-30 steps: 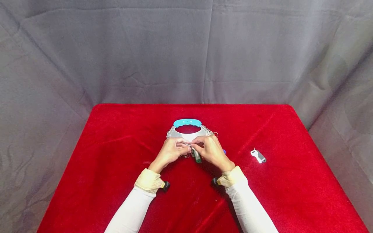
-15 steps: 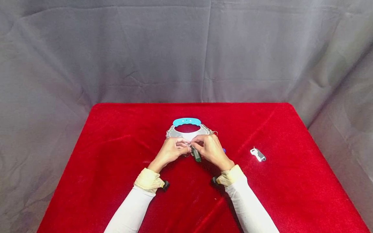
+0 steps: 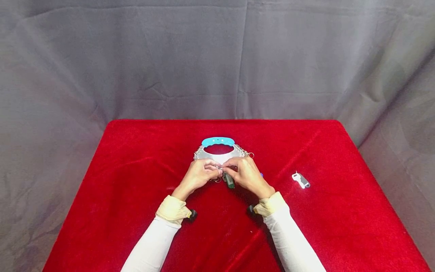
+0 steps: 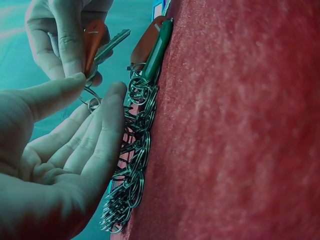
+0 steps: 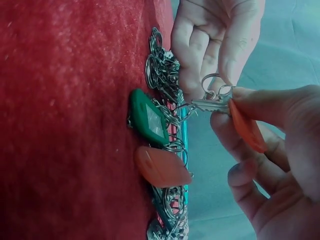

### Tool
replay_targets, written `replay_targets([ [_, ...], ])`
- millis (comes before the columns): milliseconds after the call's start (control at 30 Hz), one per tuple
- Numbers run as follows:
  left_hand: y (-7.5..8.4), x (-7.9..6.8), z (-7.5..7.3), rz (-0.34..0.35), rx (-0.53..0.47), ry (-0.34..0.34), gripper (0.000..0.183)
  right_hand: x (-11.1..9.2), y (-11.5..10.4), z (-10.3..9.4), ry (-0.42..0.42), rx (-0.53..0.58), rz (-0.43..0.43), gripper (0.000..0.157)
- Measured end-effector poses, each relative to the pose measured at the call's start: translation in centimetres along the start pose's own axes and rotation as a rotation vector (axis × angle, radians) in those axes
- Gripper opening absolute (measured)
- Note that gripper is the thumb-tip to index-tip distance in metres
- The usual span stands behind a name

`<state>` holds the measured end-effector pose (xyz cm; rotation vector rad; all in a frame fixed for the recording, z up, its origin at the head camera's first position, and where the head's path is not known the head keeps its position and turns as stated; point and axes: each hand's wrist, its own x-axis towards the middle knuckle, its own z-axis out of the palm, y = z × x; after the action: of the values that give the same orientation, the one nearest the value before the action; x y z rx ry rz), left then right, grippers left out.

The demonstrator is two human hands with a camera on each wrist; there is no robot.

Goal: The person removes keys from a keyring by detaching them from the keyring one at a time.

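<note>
Left hand point(image 3: 200, 174) holding ring point(image 5: 210, 75); right hand point(image 3: 247, 173) pinching one bumpy silver key point(image 5: 212, 105), one orange tag point(image 5: 247, 127). One green tag point(image 5: 149, 119), second orange tag point(image 5: 162, 167) lying near.

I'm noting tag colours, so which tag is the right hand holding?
The orange tag beside the key, pinched by the right hand. The other orange tag and the green tag lie among the rings, unheld.

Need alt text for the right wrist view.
The right hand pinches a key and an orange tag while the left hand holds linked metal rings beside it. Beyond, a green tag and a second orange tag lie among clustered rings by red cloth.
</note>
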<state>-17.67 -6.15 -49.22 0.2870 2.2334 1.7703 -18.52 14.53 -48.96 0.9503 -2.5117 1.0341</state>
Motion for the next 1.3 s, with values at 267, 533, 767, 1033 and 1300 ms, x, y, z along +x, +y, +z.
replay_targets([
  [267,0.20,-0.03,-0.23,0.030,0.057,0.006,0.022,0.14,-0.29,0.07,0.018,-0.013,0.026,0.004],
  [533,-0.15,0.07,-0.21,0.045,0.062,-0.012,0.024,0.13,-0.32,0.15,0.017,-0.022,0.094,0.005],
  [767,-0.07,0.03,-0.32,0.043,0.056,-0.026,0.026,0.28,-0.44,0.28,0.036,-0.040,0.109,0.005],
  [1033,-0.31,-0.05,-0.37,0.061,0.028,-0.051,0.024,0.23,-0.53,0.65,0.060,-0.051,0.157,0.007],
  [1300,-0.44,0.11,-0.30,0.073,0.056,-0.049,0.024,0.30,-0.69,0.78,0.082,-0.074,0.192,0.009],
])
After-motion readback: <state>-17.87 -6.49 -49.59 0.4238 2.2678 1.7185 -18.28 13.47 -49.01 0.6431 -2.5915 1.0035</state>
